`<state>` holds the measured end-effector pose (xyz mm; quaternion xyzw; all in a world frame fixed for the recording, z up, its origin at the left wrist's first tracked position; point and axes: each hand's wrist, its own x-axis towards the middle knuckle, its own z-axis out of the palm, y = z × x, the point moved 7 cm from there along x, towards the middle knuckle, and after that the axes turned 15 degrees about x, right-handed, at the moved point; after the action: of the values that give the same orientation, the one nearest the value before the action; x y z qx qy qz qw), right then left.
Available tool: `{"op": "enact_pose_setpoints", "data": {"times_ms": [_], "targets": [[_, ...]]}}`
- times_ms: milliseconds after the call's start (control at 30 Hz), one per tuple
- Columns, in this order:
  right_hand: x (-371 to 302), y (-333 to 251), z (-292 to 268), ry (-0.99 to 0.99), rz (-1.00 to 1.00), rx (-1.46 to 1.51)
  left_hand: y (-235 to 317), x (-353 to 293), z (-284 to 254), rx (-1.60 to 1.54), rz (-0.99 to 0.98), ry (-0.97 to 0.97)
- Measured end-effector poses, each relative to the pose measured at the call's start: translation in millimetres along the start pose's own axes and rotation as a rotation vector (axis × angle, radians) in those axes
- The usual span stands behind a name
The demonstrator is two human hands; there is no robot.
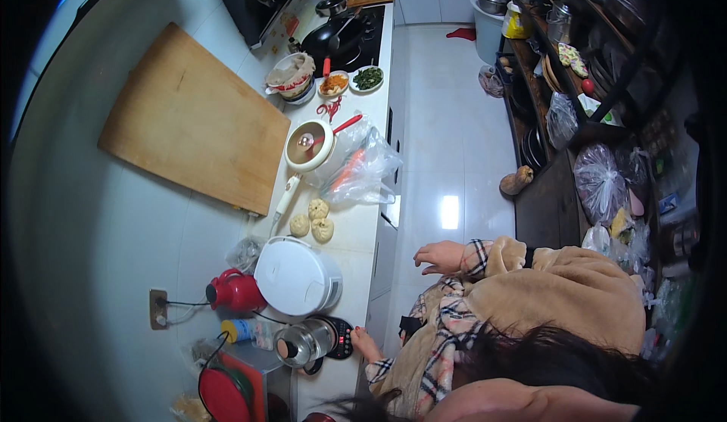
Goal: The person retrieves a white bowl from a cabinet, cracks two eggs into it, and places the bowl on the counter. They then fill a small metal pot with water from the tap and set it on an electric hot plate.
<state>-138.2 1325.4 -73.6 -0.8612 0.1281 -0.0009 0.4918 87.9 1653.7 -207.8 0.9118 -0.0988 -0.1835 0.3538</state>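
My left hand (366, 344) is at the counter's edge, its fingertips at the lit control panel of a black kettle base (342, 339). On that base stands a glass kettle (309, 342) with a clear body and metal lid. My right hand (439, 257) hangs in the air beside the counter, fingers loosely stretched, holding nothing. Nearest it on the counter is a white rice cooker (295, 274) with its lid shut. Several pale buns (319, 220) lie beyond the cooker. A white pan (309, 146) with a red-handled utensil and a plastic bag of carrots (356, 168) sit farther along.
A red kettle (235, 289) and a red round lid (224, 396) stand by the wall. Plates of chopped greens (368, 78) and orange food (333, 84) lie near a black wok (333, 40). A wooden board (193, 119) leans on the wall; a crowded shelf (560, 66) stands opposite.
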Motion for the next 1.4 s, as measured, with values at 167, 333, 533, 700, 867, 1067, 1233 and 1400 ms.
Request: {"op": "enact_pose_setpoints", "data": {"times_ms": [167,333,533,700,867,1067,1233,1400], "targets": [[10.3,18.6,-21.3,-0.007,-0.02,-0.006,-38.3,4.4,4.8,-0.214,-0.264,0.126],[33.1,8.9,-5.5,-0.057,-0.099,0.025,-75.4,-41.9,-39.2,-0.109,-0.425,0.236],[60.2,-14.4,43.1,-0.117,-0.165,0.067,-91.9,-65.1,-77.2,-0.175,-0.392,0.214],[62.6,-31.7,60.4,-0.141,-0.194,0.032,-67.7,-56.6,-69.4,-0.26,-0.295,0.009],[39.9,-6.5,27.5,-0.126,-0.096,0.029,15.2,-41.7,-21.7,-0.298,-0.273,-0.216],[-23.4,54.2,-71.5,0.108,-0.028,0.036,151.1,-15.4,86.1,-0.303,-0.092,-0.302],[-83.6,86.3,-150.6,0.299,0.083,0.063,268.0,-10.8,177.7,-0.421,0.078,-0.492],[-116.5,107.4,-199.9,0.436,0.145,0.17,358.4,-15.1,248.8,-0.271,0.294,-0.696]]}}
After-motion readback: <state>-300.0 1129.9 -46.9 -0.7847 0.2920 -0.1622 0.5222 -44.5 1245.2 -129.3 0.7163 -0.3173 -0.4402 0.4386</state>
